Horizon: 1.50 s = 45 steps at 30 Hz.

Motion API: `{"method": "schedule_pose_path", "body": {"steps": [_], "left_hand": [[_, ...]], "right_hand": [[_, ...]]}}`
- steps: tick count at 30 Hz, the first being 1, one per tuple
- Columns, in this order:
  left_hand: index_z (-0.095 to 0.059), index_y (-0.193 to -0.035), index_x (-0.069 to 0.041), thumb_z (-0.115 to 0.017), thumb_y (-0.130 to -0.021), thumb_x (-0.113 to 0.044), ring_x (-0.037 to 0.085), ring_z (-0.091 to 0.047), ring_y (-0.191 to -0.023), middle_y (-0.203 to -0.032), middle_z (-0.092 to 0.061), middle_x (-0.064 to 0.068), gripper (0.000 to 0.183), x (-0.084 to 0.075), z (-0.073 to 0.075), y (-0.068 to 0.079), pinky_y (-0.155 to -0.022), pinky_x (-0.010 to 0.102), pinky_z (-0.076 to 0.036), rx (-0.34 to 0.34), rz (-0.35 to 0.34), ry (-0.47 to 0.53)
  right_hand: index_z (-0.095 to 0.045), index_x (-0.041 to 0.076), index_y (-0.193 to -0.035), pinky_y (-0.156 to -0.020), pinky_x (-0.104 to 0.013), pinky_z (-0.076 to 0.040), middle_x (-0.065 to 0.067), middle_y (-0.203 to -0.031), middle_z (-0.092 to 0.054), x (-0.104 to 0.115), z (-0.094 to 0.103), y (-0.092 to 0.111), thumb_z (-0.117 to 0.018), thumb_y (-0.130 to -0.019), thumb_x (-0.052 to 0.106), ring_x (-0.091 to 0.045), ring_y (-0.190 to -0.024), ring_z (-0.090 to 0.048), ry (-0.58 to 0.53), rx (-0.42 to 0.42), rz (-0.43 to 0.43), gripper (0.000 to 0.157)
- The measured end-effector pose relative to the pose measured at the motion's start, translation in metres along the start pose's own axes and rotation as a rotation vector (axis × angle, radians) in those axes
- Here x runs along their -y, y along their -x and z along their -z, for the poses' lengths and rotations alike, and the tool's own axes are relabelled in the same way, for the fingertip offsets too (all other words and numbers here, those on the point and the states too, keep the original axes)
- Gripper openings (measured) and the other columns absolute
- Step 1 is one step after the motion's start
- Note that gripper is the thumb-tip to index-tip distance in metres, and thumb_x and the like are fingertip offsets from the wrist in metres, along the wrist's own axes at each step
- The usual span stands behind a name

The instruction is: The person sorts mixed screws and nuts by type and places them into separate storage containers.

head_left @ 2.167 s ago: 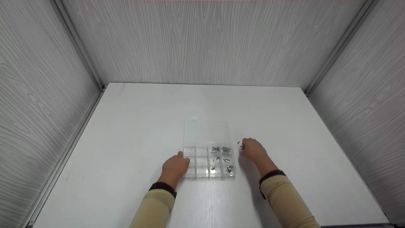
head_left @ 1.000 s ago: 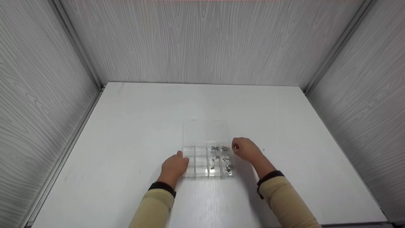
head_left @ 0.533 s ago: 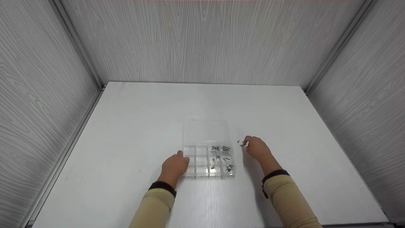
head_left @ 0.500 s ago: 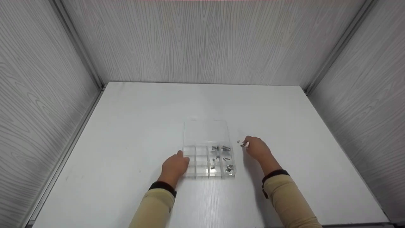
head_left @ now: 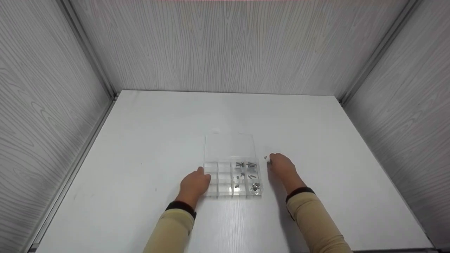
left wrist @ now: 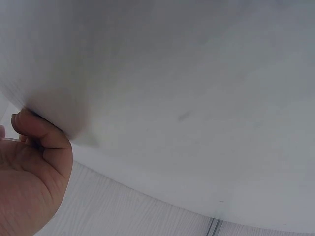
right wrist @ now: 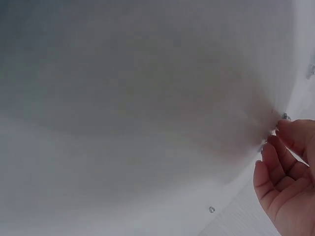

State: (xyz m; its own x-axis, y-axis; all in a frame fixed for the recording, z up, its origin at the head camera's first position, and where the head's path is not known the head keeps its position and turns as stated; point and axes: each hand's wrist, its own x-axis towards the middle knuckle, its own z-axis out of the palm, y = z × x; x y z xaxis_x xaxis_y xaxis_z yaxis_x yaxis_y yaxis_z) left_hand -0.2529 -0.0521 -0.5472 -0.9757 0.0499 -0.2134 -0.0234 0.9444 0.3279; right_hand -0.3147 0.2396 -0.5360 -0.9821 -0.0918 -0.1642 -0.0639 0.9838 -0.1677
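Observation:
A clear plastic compartment box lies in the middle of the white table, its lid folded back flat. My left hand grips the box's left edge, thumb on top; the left wrist view shows those fingers curled. To the right of the box, my right hand has its thumb and fingertips down at a few small metal screws. In the right wrist view one screw sits beside the thumb tip; I cannot tell whether another is pinched. A loose small metal piece lies apart from the fingers.
Screws and other small metal pieces fill parts of the right-hand compartments, with round nuts or washers at the front right corner. Grey wood-grain panels enclose the table at the back and both sides.
My right hand went from the small metal pieces to the box's right edge, then back to the pieces, and has since shifted slightly left and down. The left hand stays at the box.

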Motion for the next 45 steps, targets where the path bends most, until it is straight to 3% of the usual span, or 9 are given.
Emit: {"method": "schedule_pose_path", "body": {"steps": [4,8,13,20,29,34,37,41,45], "left_hand": [[-0.043,-0.118,0.006,-0.036,-0.087,-0.028,0.026,-0.054,-0.076,-0.090,-0.055,0.015,0.047,0.001,-0.001,0.000,-0.067,0.038,-0.046,-0.013,-0.005,-0.001],[-0.041,-0.120,0.007,-0.034,-0.088,-0.029,0.027,-0.055,-0.078,-0.087,-0.057,0.016,0.049,0.002,0.000,-0.001,-0.069,0.038,-0.046,-0.018,0.005,0.054],[-0.041,-0.121,0.007,-0.034,-0.087,-0.029,0.025,-0.054,-0.073,-0.083,-0.057,0.016,0.050,0.002,0.000,-0.001,-0.068,0.038,-0.046,-0.017,0.014,0.091],[-0.043,-0.117,0.006,-0.033,-0.088,-0.030,0.023,-0.054,-0.071,-0.080,-0.056,0.013,0.047,0.002,-0.003,-0.003,-0.066,0.037,-0.046,-0.014,0.012,0.054],[-0.040,-0.121,0.007,-0.033,-0.088,-0.030,0.029,-0.056,-0.082,-0.089,-0.058,0.017,0.050,0.003,-0.005,-0.005,-0.073,0.040,-0.045,-0.029,0.012,0.063],[-0.039,-0.123,0.006,-0.033,-0.088,-0.030,0.029,-0.056,-0.086,-0.093,-0.058,0.018,0.051,0.003,-0.006,-0.006,-0.074,0.040,-0.044,-0.026,0.021,0.069],[-0.037,-0.125,0.007,-0.032,-0.089,-0.031,0.029,-0.055,-0.088,-0.095,-0.058,0.018,0.052,0.003,-0.006,-0.006,-0.074,0.039,-0.045,-0.010,0.007,0.038],[-0.036,-0.125,0.008,-0.031,-0.090,-0.031,0.030,-0.055,-0.090,-0.096,-0.057,0.019,0.052,0.003,-0.006,-0.006,-0.075,0.039,-0.045,0.005,-0.005,0.007],[-0.035,-0.126,0.007,-0.031,-0.090,-0.031,0.031,-0.053,-0.096,-0.100,-0.057,0.019,0.053,0.002,-0.005,-0.006,-0.079,0.040,-0.043,0.001,0.019,0.037]], "right_hand": [[-0.054,0.003,-0.097,-0.078,-0.040,-0.043,-0.012,-0.092,-0.055,-0.001,-0.003,0.003,-0.045,-0.088,0.013,-0.029,-0.089,-0.053,-0.005,-0.004,0.003,0.016],[-0.054,0.004,-0.089,-0.068,-0.039,-0.044,-0.010,-0.082,-0.055,0.001,0.001,0.006,-0.050,-0.084,0.013,-0.027,-0.077,-0.053,-0.057,-0.062,0.059,0.011],[-0.052,0.011,-0.076,-0.056,-0.031,-0.040,0.001,-0.070,-0.051,0.015,0.008,0.013,-0.057,-0.074,0.010,-0.016,-0.064,-0.047,-0.139,-0.109,0.263,0.005],[-0.057,0.012,-0.083,-0.053,-0.025,-0.041,0.006,-0.069,-0.050,0.046,0.003,0.033,-0.058,-0.078,0.012,-0.010,-0.062,-0.048,-0.222,0.050,0.597,0.005],[-0.060,0.012,-0.078,-0.051,-0.022,-0.038,0.007,-0.065,-0.050,0.063,0.001,0.043,-0.060,-0.075,0.011,-0.007,-0.058,-0.044,-0.067,0.095,0.694,0.004],[-0.057,0.012,-0.073,-0.049,-0.023,-0.037,0.007,-0.063,-0.047,0.050,0.003,0.038,-0.056,-0.074,0.005,-0.008,-0.057,-0.044,-0.187,0.088,0.656,0.007],[-0.055,0.013,-0.070,-0.051,-0.024,-0.038,0.006,-0.062,-0.047,0.035,0.006,0.030,-0.055,-0.075,0.004,-0.010,-0.058,-0.044,-0.249,0.006,0.580,0.011],[-0.057,0.008,-0.073,-0.055,-0.028,-0.040,0.002,-0.067,-0.051,0.012,0.015,0.020,-0.055,-0.078,0.006,-0.014,-0.062,-0.047,-0.260,-0.120,0.357,0.006],[-0.056,0.002,-0.079,-0.060,-0.033,-0.043,-0.006,-0.074,-0.055,-0.011,0.023,0.012,-0.054,-0.080,0.007,-0.021,-0.069,-0.051,-0.240,-0.159,0.107,0.005]]}}
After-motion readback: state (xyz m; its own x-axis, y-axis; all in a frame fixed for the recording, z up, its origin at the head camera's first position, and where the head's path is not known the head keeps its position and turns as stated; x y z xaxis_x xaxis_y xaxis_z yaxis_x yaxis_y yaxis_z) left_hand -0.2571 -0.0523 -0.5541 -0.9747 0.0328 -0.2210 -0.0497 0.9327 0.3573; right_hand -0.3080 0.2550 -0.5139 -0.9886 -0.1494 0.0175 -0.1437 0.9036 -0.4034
